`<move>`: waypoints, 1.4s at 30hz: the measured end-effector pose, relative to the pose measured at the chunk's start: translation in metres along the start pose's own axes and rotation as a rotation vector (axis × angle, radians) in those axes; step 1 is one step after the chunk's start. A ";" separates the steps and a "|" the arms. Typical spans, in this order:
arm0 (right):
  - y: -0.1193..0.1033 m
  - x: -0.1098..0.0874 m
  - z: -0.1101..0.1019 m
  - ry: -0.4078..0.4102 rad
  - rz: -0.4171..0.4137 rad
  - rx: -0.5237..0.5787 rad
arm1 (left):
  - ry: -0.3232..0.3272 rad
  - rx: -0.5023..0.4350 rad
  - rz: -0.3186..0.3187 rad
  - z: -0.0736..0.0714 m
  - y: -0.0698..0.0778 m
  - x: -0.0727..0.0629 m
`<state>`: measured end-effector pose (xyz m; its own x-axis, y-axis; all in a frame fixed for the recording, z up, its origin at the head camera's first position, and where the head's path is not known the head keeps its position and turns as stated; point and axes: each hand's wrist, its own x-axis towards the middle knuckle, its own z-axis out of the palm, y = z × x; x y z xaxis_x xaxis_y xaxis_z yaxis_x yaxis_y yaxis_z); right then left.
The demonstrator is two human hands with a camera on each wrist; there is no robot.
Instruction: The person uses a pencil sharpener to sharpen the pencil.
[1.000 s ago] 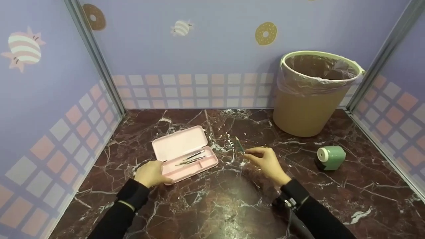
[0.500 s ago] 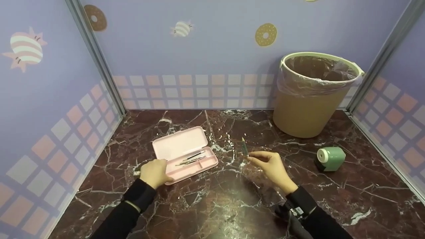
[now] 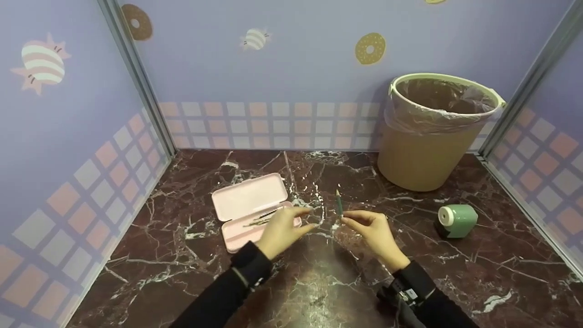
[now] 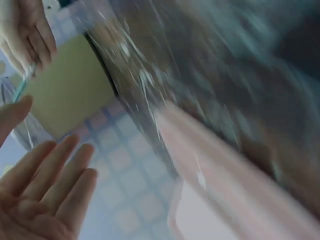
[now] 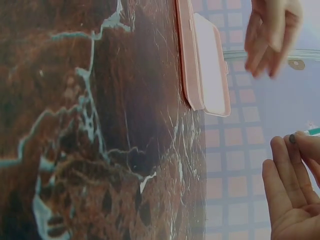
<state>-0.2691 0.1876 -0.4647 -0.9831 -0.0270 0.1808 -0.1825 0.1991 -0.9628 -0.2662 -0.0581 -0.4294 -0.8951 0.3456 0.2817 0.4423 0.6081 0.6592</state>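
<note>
My right hand point(image 3: 375, 234) pinches a short green pencil point(image 3: 339, 205) near its lower end, its sharpened tip pointing up. In the right wrist view the pencil's end point(image 5: 293, 137) shows between thumb and fingertips. My left hand point(image 3: 284, 230) is in the air over the front right of the pink pencil case point(image 3: 250, 198), thumb and fingers apart, holding nothing. Its fingers point(image 4: 65, 175) look extended in the left wrist view, with the pencil beyond them. The case lies with its lid folded back, and several pencils point(image 3: 259, 221) rest inside, partly hidden by the left hand.
A green pencil sharpener point(image 3: 459, 221) with a round white front stands at the right. Behind it is a tall tan bin point(image 3: 412, 157) lined with a clear bag. Small white bits point(image 3: 317, 193) lie scattered between case and pencil. Patterned walls point(image 3: 282, 68) enclose the marbled table point(image 3: 182, 282).
My left hand has let go of the case's left end and moved right across it toward the pencil. My right hand has shifted slightly right, and the pencil now stands more upright.
</note>
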 end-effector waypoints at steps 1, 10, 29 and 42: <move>0.000 0.000 0.000 0.002 -0.002 -0.006 | 0.017 -0.026 0.002 0.007 0.002 0.004; 0.000 -0.003 -0.001 -0.010 -0.045 0.002 | 0.138 -0.375 -0.011 0.045 0.016 0.027; 0.008 -0.002 -0.005 -0.113 -0.114 -0.121 | 0.200 -0.329 -0.009 0.059 0.018 0.030; -0.005 0.004 -0.021 -0.127 -0.228 -0.301 | 0.116 0.367 0.256 0.035 0.030 0.038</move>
<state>-0.2715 0.2069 -0.4555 -0.9147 -0.2211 0.3382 -0.4034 0.4515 -0.7958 -0.2846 -0.0020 -0.4236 -0.7453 0.4482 0.4937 0.6223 0.7335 0.2734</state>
